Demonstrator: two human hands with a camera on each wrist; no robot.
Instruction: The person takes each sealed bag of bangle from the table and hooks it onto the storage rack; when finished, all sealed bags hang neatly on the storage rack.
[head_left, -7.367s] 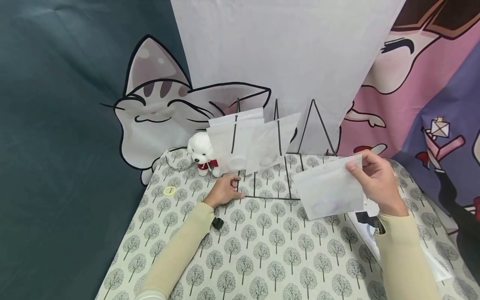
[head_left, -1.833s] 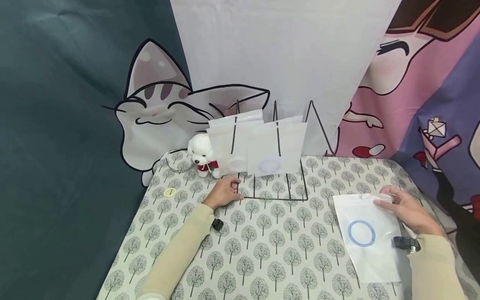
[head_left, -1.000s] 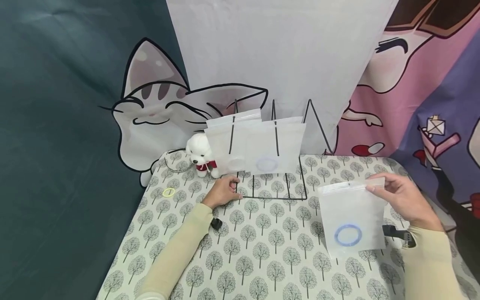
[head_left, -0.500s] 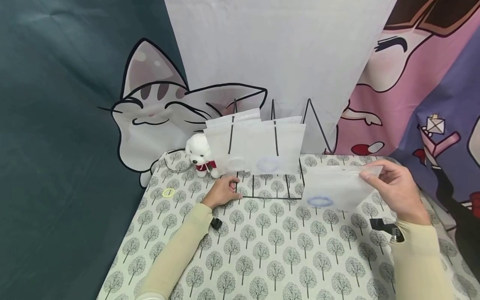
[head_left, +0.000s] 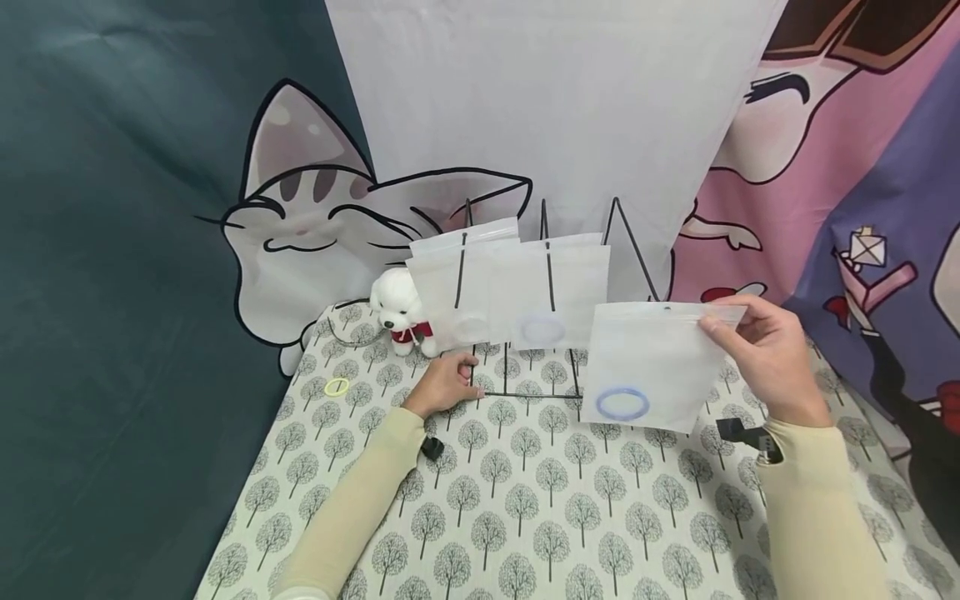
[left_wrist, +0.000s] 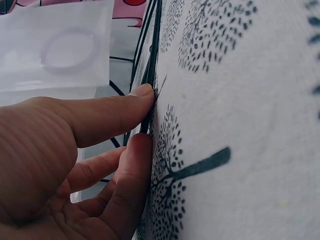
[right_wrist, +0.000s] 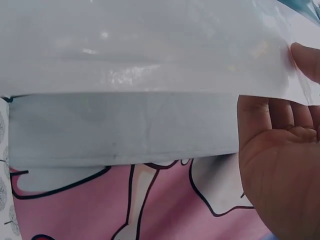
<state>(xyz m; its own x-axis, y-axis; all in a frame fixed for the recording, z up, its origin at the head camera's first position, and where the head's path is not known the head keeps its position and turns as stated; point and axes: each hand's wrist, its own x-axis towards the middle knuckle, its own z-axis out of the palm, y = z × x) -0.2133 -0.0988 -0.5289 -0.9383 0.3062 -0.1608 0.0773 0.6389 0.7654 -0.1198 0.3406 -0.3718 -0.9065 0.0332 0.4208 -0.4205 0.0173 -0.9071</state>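
My right hand [head_left: 772, 362] pinches the top right corner of a white zip bag [head_left: 667, 358] between thumb and fingers. The bag hangs upright over the table, a small hole in its top strip, and a blue ring [head_left: 600, 402] shows through near its bottom. Behind it stands a black wire display rack [head_left: 532, 395] with several upright hooks; the bag covers its front right corner. At the rack's front left corner, thumb and fingers of my left hand [head_left: 442, 383] hold the base wire, seen close in the left wrist view. White bags [head_left: 577, 279] hang on the left and middle hooks.
A white toy dog [head_left: 397, 296] in red sits left of the hanging bags. On the tree-patterned tablecloth [head_left: 480, 508] lies a thin yellow ring [head_left: 327, 388]. A printed cat curtain [head_left: 315, 200] stands behind, and a pink printed curtain [head_left: 738, 208] is at the right.
My right hand has brought the bag with the blue ring up and left from the table's right side to the rack's right front. An earlier bag now hangs on the middle hook. The left hand stays put.
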